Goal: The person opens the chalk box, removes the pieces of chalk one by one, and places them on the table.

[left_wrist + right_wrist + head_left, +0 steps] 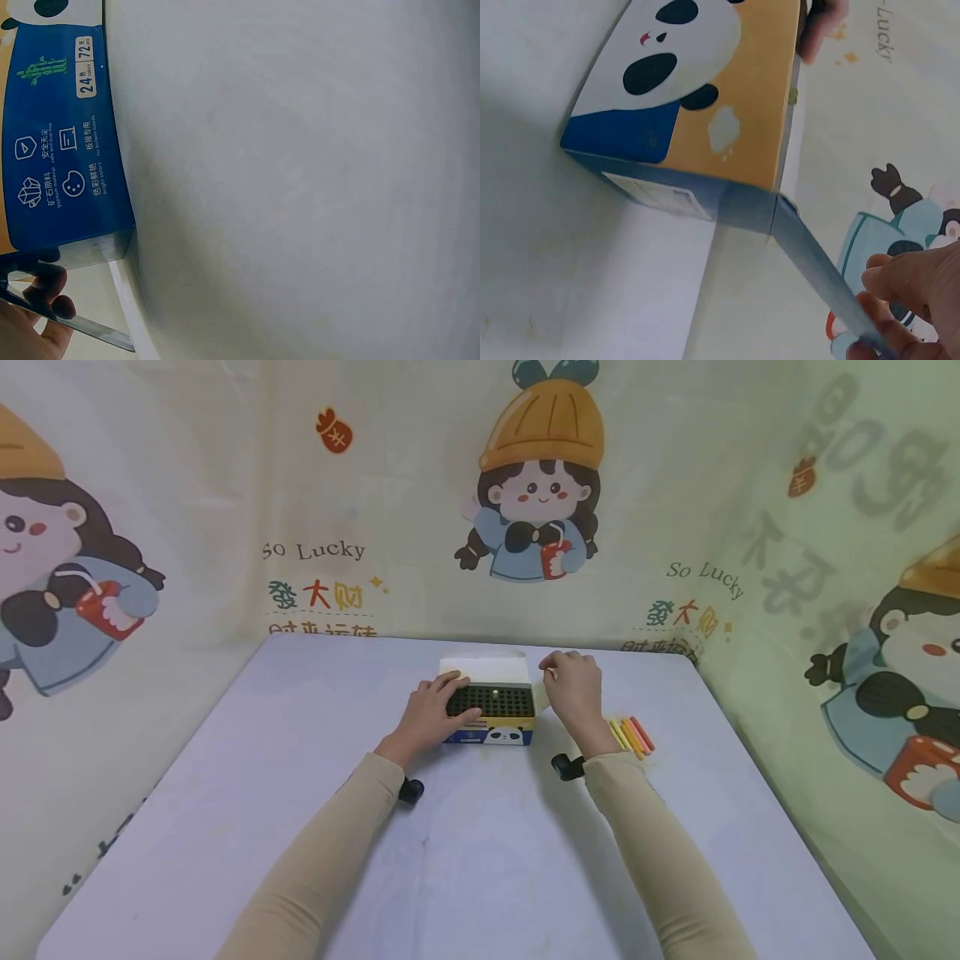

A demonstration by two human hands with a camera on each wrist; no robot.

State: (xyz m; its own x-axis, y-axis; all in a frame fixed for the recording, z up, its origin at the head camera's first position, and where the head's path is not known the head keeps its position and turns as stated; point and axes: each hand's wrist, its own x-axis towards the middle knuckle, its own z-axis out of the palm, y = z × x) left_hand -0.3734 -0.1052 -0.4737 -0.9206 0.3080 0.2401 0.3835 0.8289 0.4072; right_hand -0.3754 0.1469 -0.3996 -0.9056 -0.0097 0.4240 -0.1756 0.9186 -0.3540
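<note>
A chalk box (489,732) stands with its lid (483,667) raised behind it. A dark tray (510,703) with many holes fills its top, and one pale chalk stick (495,693) stands upright in it. My left hand (429,710) grips the box's left end, fingers over the far side and thumb along the near rim. Beside the right end is my right hand (573,687), fingers bent. In the right wrist view, its fingertips (877,274) are right by the box's side flap (825,270); I cannot tell whether they pinch it.
Several chalk sticks (632,735) in yellow, orange, pink and red lie on the white table (480,852), right of my right wrist. A printed cloth (420,485) hangs behind the table and along both sides.
</note>
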